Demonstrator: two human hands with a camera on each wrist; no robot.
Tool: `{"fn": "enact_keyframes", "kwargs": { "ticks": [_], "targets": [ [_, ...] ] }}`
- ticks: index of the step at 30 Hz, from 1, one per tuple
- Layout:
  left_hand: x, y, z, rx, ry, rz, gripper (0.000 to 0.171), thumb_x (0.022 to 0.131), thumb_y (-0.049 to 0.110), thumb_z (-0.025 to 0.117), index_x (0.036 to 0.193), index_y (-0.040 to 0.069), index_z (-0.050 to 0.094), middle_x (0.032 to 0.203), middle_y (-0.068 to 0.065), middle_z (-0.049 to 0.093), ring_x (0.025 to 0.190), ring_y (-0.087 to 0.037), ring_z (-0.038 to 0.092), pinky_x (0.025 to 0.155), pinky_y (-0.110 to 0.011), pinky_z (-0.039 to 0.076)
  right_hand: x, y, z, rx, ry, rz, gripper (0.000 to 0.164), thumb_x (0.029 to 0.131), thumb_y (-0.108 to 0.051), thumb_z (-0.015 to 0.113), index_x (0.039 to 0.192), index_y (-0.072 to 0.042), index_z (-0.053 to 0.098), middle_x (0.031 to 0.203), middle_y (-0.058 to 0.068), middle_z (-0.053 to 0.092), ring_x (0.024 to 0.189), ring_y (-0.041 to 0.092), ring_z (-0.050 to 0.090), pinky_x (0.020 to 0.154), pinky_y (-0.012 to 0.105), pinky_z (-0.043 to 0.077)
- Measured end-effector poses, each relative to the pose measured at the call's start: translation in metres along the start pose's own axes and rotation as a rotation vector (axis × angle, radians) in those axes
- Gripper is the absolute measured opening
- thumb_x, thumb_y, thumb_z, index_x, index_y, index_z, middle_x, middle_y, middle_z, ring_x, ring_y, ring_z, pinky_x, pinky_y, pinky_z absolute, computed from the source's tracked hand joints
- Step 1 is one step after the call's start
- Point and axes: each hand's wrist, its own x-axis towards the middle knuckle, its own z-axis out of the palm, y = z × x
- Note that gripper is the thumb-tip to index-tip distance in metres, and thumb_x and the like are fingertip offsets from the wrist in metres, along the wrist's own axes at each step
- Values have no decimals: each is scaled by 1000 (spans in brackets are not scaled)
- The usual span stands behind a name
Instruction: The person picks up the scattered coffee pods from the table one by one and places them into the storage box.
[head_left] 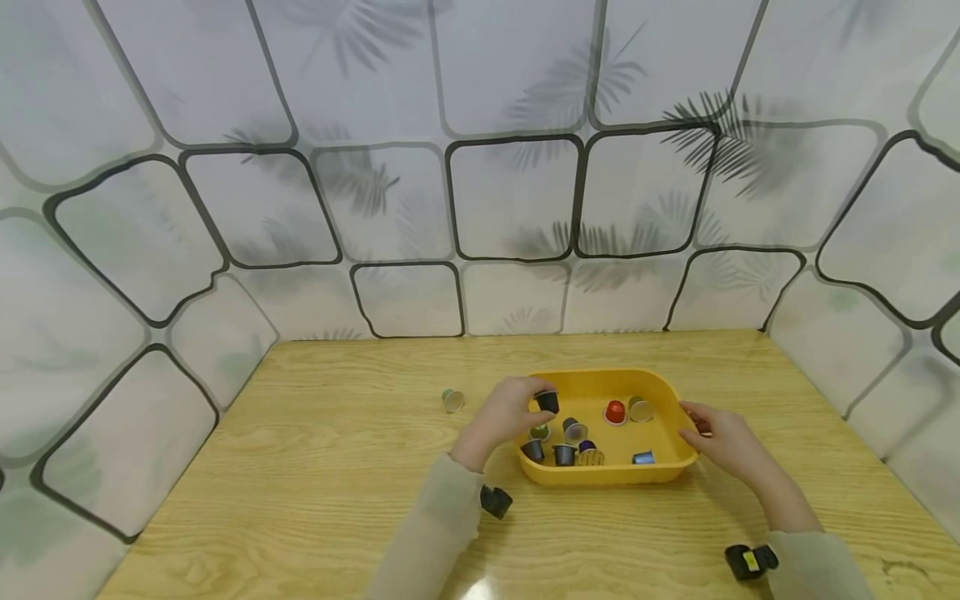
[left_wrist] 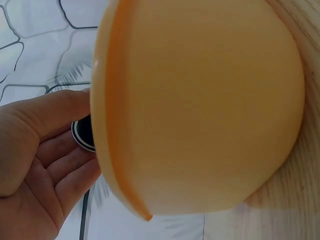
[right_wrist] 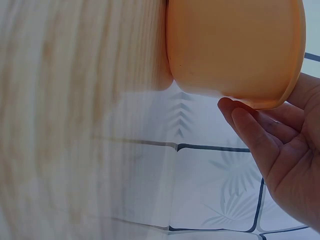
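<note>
My left hand (head_left: 504,414) pinches a black coffee capsule (head_left: 548,402) between thumb and fingers, over the left end of a yellow plastic basket (head_left: 600,476). In the left wrist view the basket's wall hides part of this capsule (left_wrist: 84,133). My right hand (head_left: 729,443) grips the basket's right rim, its fingers (right_wrist: 257,142) bent at the edge. Inside the basket lie several capsules: a red one (head_left: 615,411), a pale one (head_left: 641,409), a blue one (head_left: 643,457) and several dark ones near the left, including a grey one (head_left: 565,455).
A single pale greenish capsule (head_left: 453,401) lies on its side on the wooden table (head_left: 322,467), left of the basket. Patterned white curtain-like walls (head_left: 405,300) border the table at the back and sides. A black wrist device (head_left: 750,562) sits at each sleeve.
</note>
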Motion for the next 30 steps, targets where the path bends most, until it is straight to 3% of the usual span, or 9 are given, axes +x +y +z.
{"fn": "enact_keyframes", "kwargs": {
  "ticks": [21, 30],
  "targets": [
    [13, 14, 13, -13, 2, 43, 36, 81, 22, 66, 113, 9, 59, 106, 0, 61, 93, -10, 57, 78, -20, 44, -2, -4, 0, 12, 3, -2, 43, 83, -4, 60, 117, 17, 44, 96, 27, 57, 83, 35, 58, 63, 37, 51],
    [20, 22, 19, -35, -29, 24, 38, 82, 23, 64, 116, 9, 57, 107, 0, 60, 92, -11, 57, 75, -17, 45, -2, -4, 0, 16, 2, -7, 43, 82, -2, 59, 117, 18, 44, 96, 27, 57, 83, 36, 57, 63, 37, 51]
  ]
}}
